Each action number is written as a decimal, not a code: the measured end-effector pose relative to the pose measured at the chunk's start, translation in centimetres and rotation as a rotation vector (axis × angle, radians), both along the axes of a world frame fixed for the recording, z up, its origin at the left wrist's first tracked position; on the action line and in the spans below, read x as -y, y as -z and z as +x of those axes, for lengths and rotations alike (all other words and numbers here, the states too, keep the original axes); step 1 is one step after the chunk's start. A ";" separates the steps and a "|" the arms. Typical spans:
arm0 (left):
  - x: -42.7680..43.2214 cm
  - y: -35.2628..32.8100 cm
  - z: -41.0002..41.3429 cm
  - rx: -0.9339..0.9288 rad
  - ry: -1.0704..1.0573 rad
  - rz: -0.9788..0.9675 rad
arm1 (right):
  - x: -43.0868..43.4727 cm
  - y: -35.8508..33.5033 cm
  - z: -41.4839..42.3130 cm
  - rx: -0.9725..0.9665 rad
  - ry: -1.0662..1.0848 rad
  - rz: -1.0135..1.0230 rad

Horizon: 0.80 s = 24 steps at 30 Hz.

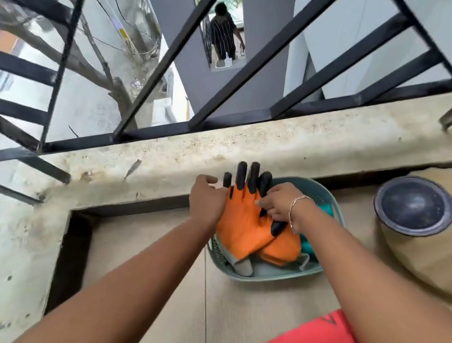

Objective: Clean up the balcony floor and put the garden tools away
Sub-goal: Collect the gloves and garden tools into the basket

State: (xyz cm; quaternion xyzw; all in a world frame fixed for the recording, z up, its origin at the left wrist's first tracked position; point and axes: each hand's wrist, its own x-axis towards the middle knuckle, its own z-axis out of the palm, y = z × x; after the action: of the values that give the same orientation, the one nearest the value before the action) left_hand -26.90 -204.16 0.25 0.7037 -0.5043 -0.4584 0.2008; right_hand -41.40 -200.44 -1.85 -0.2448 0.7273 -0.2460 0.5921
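Down by the ledge, you had both hands on a pair of orange gardening gloves (243, 225) with black fingertips, held over a teal plastic basket (326, 199) that stood on the tiled balcony floor (152, 275). Your left hand (206, 202) pressed against the gloves from the left side, fingers curled round their edge, while your right hand (281, 207), wearing a thin bracelet (294, 207), pinched them from the right near a black thumb tip. The gloves' cuffs dipped into the basket, where grey and teal items lay partly hidden beneath them. Just right of the basket stood a tan round pot (449, 246) with a dark domed lid (413, 206). Beyond ran the concrete ledge (245, 149) and black railing (209, 119).
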 end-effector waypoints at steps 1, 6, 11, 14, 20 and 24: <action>-0.1 0.5 -0.1 -0.029 -0.002 0.006 | 0.2 0.5 0.4 0.031 0.008 0.003; -1.2 2.0 1.4 -0.120 0.044 -0.002 | 0.4 0.0 1.5 -0.005 0.071 -0.014; -1.5 0.7 2.7 -0.318 0.130 0.064 | 0.4 -4.2 0.8 -0.078 -0.135 -0.278; -1.7 0.1 4.4 -0.576 0.266 0.234 | 0.2 -5.0 0.9 0.001 -0.116 -0.372; -2.4 1.5 3.7 -0.574 0.154 0.239 | 0.0 -5.4 -0.1 0.027 0.008 -0.385; -2.9 0.4 5.5 -0.613 0.015 0.141 | -2.2 -3.8 -0.2 -0.200 -0.109 -0.248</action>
State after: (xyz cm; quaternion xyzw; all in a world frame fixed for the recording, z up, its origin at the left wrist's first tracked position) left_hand -21.39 -201.22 -0.11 0.5409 -0.3926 -0.6846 0.2910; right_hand -41.63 -198.27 1.92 -0.3783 0.7324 -0.2760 0.4943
